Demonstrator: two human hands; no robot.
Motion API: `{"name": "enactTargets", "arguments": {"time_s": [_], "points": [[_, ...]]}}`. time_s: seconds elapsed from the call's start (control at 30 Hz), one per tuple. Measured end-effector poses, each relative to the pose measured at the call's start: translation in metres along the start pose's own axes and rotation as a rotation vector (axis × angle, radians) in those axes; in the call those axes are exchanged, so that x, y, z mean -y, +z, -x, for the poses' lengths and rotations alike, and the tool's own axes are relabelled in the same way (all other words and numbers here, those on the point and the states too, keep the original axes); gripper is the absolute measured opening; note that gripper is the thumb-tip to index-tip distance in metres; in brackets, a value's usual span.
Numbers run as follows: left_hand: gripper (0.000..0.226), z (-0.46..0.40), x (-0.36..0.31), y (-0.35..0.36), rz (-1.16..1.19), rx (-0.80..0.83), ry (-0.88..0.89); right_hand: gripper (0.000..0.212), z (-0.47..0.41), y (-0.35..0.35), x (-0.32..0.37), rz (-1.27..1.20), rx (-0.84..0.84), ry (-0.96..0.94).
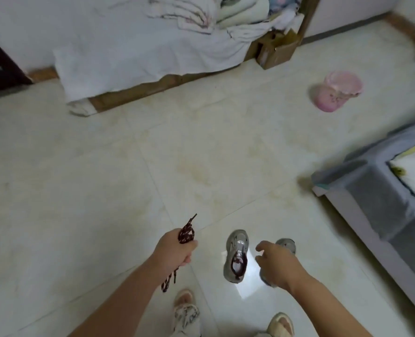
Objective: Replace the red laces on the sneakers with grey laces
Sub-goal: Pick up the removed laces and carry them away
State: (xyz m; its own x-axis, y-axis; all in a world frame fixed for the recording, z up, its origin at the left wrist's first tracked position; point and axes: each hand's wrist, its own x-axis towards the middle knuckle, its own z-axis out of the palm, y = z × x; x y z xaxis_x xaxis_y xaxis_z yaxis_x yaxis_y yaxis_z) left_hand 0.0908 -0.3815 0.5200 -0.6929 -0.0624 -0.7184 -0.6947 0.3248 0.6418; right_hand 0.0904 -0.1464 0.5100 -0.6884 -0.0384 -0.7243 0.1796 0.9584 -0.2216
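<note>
My left hand (176, 249) grips a bundle of dark red speckled laces (186, 233); their ends stick out above my fist and hang below it. Two grey sneakers stand on the tiled floor in front of my feet. The left sneaker (236, 257) shows its open top with no lace across it. The right sneaker (286, 244) is mostly hidden behind my right hand (275, 265), which hovers over it with loosely curled fingers and holds nothing. No grey laces are in view.
My two slippered feet (185, 305) stand at the bottom edge. A low wooden platform draped in white cloth (138, 57) lies ahead, with a cardboard box (278, 51) at its right end. A pink bin (336, 91) sits far right. A grey bed corner (371, 190) juts in at right.
</note>
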Motion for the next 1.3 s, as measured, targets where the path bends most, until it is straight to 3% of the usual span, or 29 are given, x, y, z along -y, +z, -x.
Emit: {"name": "enactTargets", "arguments": {"time_s": [0.1,0.23,0.47,0.77,1.13,1.3], "points": [[0.023,0.031,-0.027,-0.068,-0.029,-0.054,0.085,0.029,0.032,-0.031,0.050,-0.115,-0.100,-0.017],[0.022,0.057,-0.043,-0.137,-0.013,-0.146,0.142,0.029,0.054,-0.047,0.097,-0.227,-0.103,-0.099],[0.017,0.049,-0.065,-0.179,0.069,-0.199,0.162,0.028,0.050,-0.084,0.123,-0.187,-0.085,-0.094],[0.016,-0.022,-0.142,-0.183,-0.044,-0.135,0.214,0.030,-0.027,-0.161,0.124,-0.243,-0.119,0.018],[0.018,-0.128,-0.244,-0.245,0.011,-0.204,0.189,0.030,-0.124,-0.262,0.192,-0.348,-0.133,-0.109],[0.016,-0.206,-0.316,-0.261,-0.006,-0.120,0.211,0.030,-0.171,-0.307,0.193,-0.423,-0.193,0.001]]}}
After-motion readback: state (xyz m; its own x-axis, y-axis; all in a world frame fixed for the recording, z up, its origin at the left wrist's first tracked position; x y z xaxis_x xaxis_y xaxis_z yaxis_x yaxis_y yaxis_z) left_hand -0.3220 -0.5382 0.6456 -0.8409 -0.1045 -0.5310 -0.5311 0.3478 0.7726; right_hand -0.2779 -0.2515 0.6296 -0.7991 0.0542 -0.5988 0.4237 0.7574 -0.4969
